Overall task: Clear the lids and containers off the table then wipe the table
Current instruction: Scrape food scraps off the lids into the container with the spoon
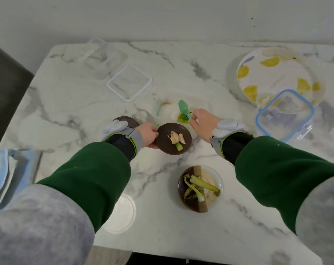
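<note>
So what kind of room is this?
Probably a home kitchen or dining area after a meal: the marble-look table holds a lemon-patterned plate, a dish of vegetable scraps and a clear container lid.

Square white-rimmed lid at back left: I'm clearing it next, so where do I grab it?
Probably pinch the square lid by the raised rim at its near corner, coming from the front. It lies flat on the table with that corner pointing towards you, so only the rim offers purchase.

Marbled white tabletop [66, 104] carries: white-rimmed lid [129, 83], blue-rimmed container [284, 115], lemon-patterned bowl [273, 77], round lid [122, 213], scrap-filled dish [212, 175].
</note>
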